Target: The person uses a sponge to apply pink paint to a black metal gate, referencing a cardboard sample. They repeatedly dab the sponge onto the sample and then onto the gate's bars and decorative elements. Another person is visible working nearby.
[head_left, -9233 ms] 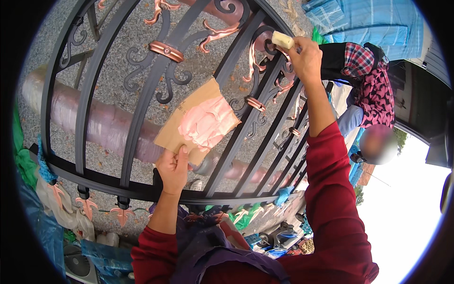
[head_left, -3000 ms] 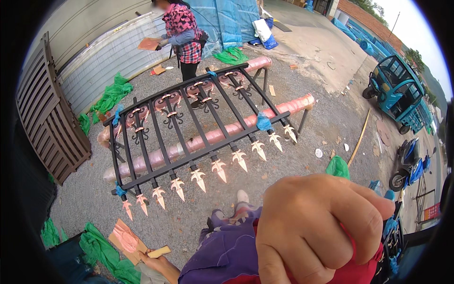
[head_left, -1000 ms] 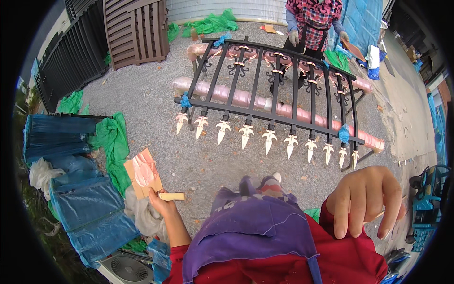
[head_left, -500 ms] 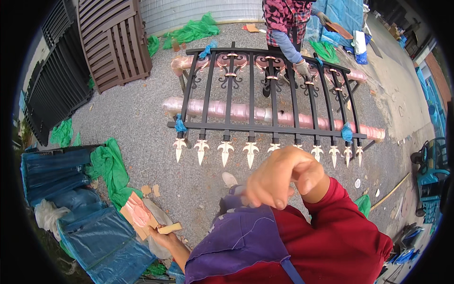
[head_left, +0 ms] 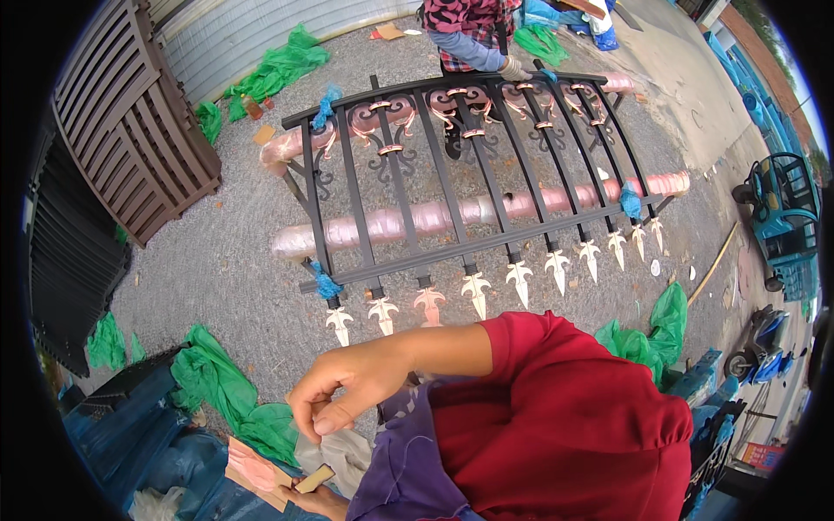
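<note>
My left hand [head_left: 323, 502], low in the picture, grips a piece of cardboard [head_left: 254, 473] smeared with shiny pink. A pale yellow sponge block [head_left: 314, 479] is held in the same hand, by the thumb. Above it hovers my right hand [head_left: 352, 386], fingers curled toward the thumb, with nothing visible in them. In front of me a black metal fence panel [head_left: 452, 174] lies across two pink-wrapped bars [head_left: 391, 224]. Pale gold spearhead tips [head_left: 475, 293] line its near edge; one spearhead [head_left: 429, 304] looks pinker. Its scrolls carry coppery highlights.
Across the panel stands a person [head_left: 469, 48], one gloved hand [head_left: 514, 69] at the far rail. Brown slatted panels [head_left: 139, 113] lean at the left. Green netting [head_left: 208, 373] and blue sheeting [head_left: 113, 434] lie near my left. A blue vehicle [head_left: 786, 217] is at far right.
My right hand has moved left and down, closer to the cardboard and sponge in my left hand. My view has turned, and the other person's gloved hand has shifted along the far rail.
</note>
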Demonstrator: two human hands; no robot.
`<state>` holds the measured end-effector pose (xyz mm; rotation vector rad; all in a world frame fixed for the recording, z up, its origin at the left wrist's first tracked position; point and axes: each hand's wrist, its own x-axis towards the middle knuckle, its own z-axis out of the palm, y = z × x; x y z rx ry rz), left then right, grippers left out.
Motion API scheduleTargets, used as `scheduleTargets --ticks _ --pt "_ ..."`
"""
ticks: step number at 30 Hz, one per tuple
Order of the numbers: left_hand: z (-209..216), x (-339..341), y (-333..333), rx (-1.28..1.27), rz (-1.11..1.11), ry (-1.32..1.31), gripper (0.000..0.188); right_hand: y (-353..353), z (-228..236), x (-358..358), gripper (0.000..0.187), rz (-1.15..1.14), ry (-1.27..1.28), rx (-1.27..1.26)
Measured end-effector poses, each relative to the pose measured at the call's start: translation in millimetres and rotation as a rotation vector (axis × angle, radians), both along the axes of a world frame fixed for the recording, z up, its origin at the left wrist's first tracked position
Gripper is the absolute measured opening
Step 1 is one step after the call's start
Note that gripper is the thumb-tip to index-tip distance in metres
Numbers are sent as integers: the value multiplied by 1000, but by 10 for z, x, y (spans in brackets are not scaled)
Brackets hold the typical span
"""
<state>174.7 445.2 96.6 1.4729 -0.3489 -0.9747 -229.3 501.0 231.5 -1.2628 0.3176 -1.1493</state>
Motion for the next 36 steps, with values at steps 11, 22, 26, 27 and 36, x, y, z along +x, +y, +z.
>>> scheduleTargets --ticks 11,22,26,27,36 --pt "-418 547 -2172 -96 -380 139 32 -630 -303 791 23 -629 259 252" --pt "-319 422 -3141 -54 -505 175 31 -959 -657 1523 15 -1113 852 374" --pt "-584 393 -3295 -32 -555 210 31 -961 -765 1537 14 -1163 1044 319" --pt "-598 337 -3283 -21 -554 209 31 -941 -766 1532 14 -1165 1060 326" --pt "-475 -365 -3136 31 -622 195 34 -72 -1034 1107 23 -1350 1212 607"
